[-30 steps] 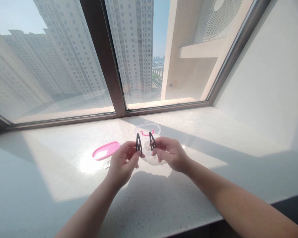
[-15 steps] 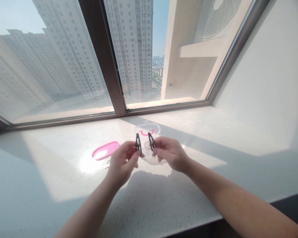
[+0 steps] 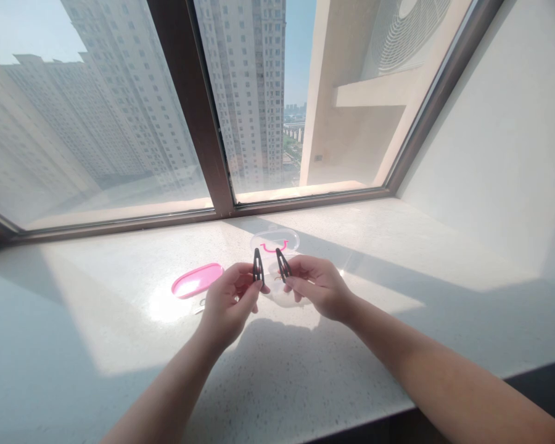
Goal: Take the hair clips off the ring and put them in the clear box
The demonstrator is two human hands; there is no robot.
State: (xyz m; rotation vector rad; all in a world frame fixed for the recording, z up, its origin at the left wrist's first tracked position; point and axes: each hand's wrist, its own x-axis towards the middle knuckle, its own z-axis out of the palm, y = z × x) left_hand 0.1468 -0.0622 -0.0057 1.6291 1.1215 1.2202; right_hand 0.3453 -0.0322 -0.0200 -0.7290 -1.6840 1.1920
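Pinched in my left hand (image 3: pixel 231 302) is a black snap hair clip (image 3: pixel 258 266), its narrow end pointing up. My right hand (image 3: pixel 318 285) pinches a second black hair clip (image 3: pixel 283 265), tilted to the left at the top. The two clips stand side by side, a small gap apart, above the sill. Behind them sits a clear plastic container (image 3: pixel 275 234) with a pink handle (image 3: pixel 274 249); my hands and the clips hide part of it. Left of my left hand lies a pink oval lid (image 3: pixel 197 280).
A small object (image 3: pixel 200 306), too small to name, lies beside my left hand, partly hidden. The speckled white windowsill (image 3: pixel 277 382) has bright sun patches. A brown window frame (image 3: pixel 222 200) closes the back, a white wall (image 3: pixel 504 160) the right.
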